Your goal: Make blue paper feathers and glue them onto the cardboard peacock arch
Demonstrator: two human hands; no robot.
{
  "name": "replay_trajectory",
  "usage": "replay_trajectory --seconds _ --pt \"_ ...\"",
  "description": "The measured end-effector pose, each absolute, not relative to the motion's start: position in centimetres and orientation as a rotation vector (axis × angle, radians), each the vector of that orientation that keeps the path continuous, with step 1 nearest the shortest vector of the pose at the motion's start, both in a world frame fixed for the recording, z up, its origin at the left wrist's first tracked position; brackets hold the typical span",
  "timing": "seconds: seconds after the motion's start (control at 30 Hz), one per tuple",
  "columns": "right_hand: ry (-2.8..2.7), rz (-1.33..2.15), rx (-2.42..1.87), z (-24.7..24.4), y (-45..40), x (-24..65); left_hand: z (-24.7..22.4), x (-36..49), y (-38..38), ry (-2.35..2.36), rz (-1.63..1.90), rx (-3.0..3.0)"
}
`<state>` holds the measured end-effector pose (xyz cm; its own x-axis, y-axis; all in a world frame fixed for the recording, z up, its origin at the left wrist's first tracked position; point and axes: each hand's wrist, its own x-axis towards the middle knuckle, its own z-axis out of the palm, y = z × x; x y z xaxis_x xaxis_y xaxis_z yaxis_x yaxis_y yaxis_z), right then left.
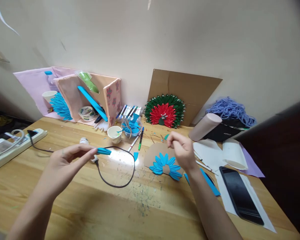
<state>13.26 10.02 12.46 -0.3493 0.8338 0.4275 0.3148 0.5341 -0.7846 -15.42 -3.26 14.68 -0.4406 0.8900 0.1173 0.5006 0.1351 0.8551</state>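
Observation:
My left hand (72, 158) pinches a folded blue paper petal (104, 151) between thumb and fingertips, above a black cable. My right hand (181, 148) is raised with curled fingers over the right edge of a piece of brown cardboard; what it holds, if anything, is hidden. Blue petals (160, 164) fan out in an arc on this cardboard (152, 151), around a small round brown centre (166, 169). Behind, a finished-looking red and green fan piece (165, 111) leans on a larger cardboard sheet (185, 88).
A paper cup (114, 134) and a tub of blue scraps (131, 128) stand mid-table, near markers (141, 138). The black cable (115, 186) loops across the left-centre. At right lie a phone (241, 195), papers and blue strips (210, 181). A power strip (17, 146) lies left.

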Motion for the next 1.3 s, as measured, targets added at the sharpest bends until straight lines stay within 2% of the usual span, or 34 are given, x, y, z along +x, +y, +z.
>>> replay_trajectory --seconds 0.1,0.33,0.57,0.77,1.0,1.3 --pt "-2.184 0.885 -0.961 10.3 7.7 7.8 13.1 -19.2 -5.2 2.050 1.403 1.093" --pt "-2.435 0.983 -0.875 4.3 4.0 -5.7 8.3 -25.6 -6.7 1.690 1.819 0.651" --pt "-2.404 0.930 -1.020 1.4 4.4 -12.3 5.4 -26.8 -6.8 1.766 1.743 0.687" --pt "-2.319 1.080 -0.956 1.4 4.5 -11.3 4.4 -26.3 -6.7 1.814 1.686 0.688" --pt "-1.911 1.453 -0.900 2.9 2.8 -5.3 3.7 -25.7 -6.4 1.781 1.690 0.609" --pt "-1.964 1.456 -0.884 0.8 1.2 -3.6 3.1 -25.0 -6.1 1.882 1.600 0.774"
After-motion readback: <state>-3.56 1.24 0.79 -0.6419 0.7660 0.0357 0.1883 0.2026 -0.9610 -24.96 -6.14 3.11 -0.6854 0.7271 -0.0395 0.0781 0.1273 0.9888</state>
